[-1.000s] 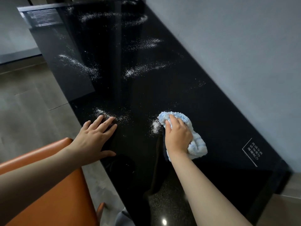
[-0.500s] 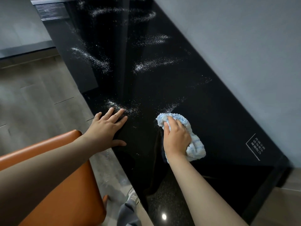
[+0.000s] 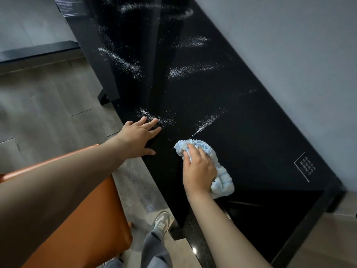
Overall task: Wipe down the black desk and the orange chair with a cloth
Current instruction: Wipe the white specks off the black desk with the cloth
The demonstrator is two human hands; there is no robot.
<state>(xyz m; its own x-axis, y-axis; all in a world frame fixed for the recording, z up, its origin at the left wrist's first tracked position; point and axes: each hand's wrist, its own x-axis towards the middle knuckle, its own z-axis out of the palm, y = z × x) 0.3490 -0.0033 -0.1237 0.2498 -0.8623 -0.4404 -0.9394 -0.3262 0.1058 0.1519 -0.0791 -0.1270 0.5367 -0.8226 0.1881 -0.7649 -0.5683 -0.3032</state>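
The glossy black desk (image 3: 241, 132) runs from the near right to the far left and carries several streaks of white powder (image 3: 123, 60). My right hand (image 3: 199, 169) grips a crumpled light-blue cloth (image 3: 220, 178) and presses it onto the desk near its front edge. My left hand (image 3: 139, 138) lies flat on the desk edge with its fingers spread, the fingertips touching a powder streak (image 3: 152, 116). The orange chair (image 3: 77, 219) stands at the lower left, partly hidden behind my left forearm.
A grey wall (image 3: 289, 55) borders the desk on the right. A white printed label (image 3: 305, 167) sits near the desk's right end. Grey wood-look floor (image 3: 48, 103) lies to the left. My leg and a grey shoe (image 3: 162, 223) show below the desk edge.
My right hand has dragged the cloth toward me and to the left, leaving a thin powder line beyond it. The left hand stays flat on the desk edge. The view has shifted.
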